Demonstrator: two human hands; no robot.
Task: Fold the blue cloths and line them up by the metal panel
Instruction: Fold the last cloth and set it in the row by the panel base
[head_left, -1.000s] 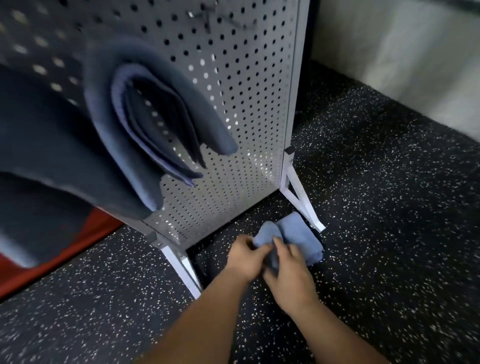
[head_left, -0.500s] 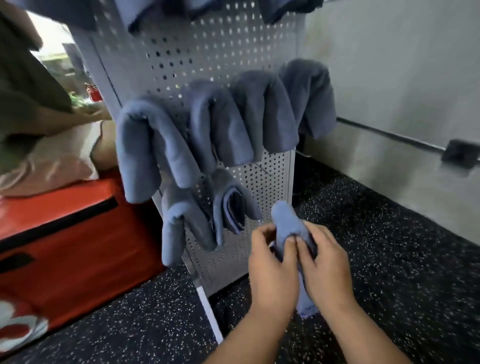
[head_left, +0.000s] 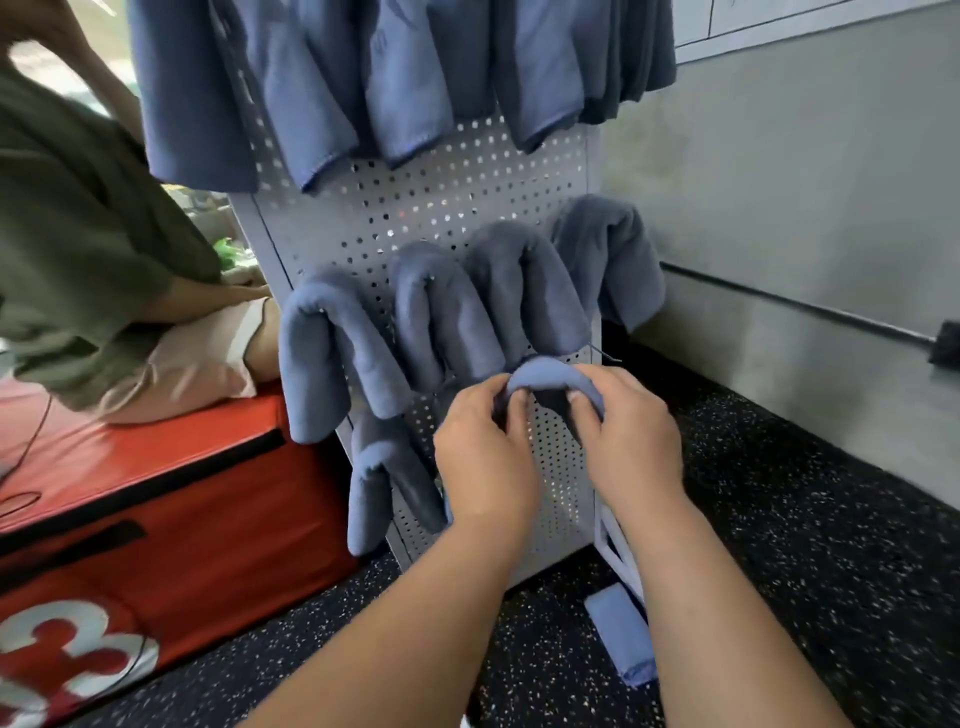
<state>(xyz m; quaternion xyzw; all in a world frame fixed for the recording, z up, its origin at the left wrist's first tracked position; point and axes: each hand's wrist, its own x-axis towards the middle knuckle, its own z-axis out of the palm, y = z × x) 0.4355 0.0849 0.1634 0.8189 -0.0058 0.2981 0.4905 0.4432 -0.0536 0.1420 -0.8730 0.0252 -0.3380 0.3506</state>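
Bystander in an olive shirt sits at far left on a red padded case marked with a white 3. Beside the case stands the perforated metal panel, a top row of blue cloths hanging across it and a middle row of four folded cloths draped over pegs below. A lower cloth hangs under the leftmost of the four.

In front of the panel's lower right, the left hand pinches one end of a folded blue cloth between thumb and curled fingers, and the right hand pinches the other end the same way. The cloth bows upward between them like an arch, its long axis running left to right across the panel face, its crest just under the middle row.

A thin wire hook juts from the panel just above and to the right of the arch, nearer the right hand. It appears bare, so the likely next move is to lift the arch and settle it over that hook, with the right hand leading.

Another folded cloth lies on the speckled black floor at the panel's foot, partly behind the right forearm. A grey wall closes the scene at right.
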